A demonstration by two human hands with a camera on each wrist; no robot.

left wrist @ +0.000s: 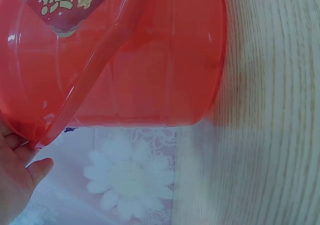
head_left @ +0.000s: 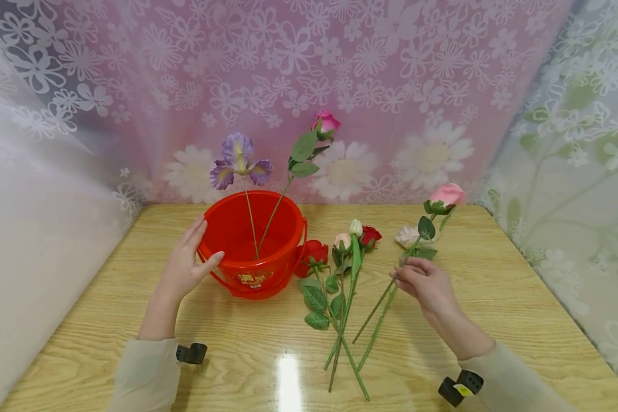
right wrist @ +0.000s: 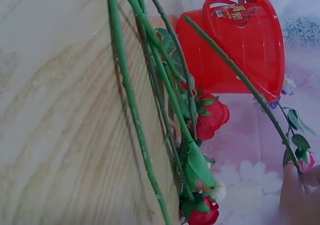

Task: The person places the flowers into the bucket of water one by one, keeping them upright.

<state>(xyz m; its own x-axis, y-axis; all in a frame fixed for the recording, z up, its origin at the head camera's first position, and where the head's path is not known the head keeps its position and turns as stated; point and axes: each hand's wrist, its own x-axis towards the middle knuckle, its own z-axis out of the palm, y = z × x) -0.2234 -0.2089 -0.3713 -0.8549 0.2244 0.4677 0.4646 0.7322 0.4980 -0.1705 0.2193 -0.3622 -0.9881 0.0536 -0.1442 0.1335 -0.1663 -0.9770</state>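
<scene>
A red plastic bucket (head_left: 260,286) stands on the table at left centre, holding a purple iris (head_left: 238,153) and a magenta rose (head_left: 327,121) that lean up out of it. My left hand (head_left: 185,266) touches the bucket's left rim with fairly straight fingers. In the left wrist view its thumb (left wrist: 41,171) sticks out apart from the bucket. On the right, my right hand (head_left: 426,283) pinches the green stem of a light pink rose (head_left: 448,195), its bloom tilted up and away. That stem's cut end (right wrist: 189,20) points toward the bucket in the right wrist view.
Right of the bucket lie a red rose (head_left: 314,252), a pale peach rose (head_left: 342,240), a white tulip (head_left: 356,228) and a darker red rose (head_left: 371,236), stems crossed. A whitish flower (head_left: 407,236) lies behind my right hand. Floral curtains (head_left: 340,68) surround the wooden table (head_left: 226,355).
</scene>
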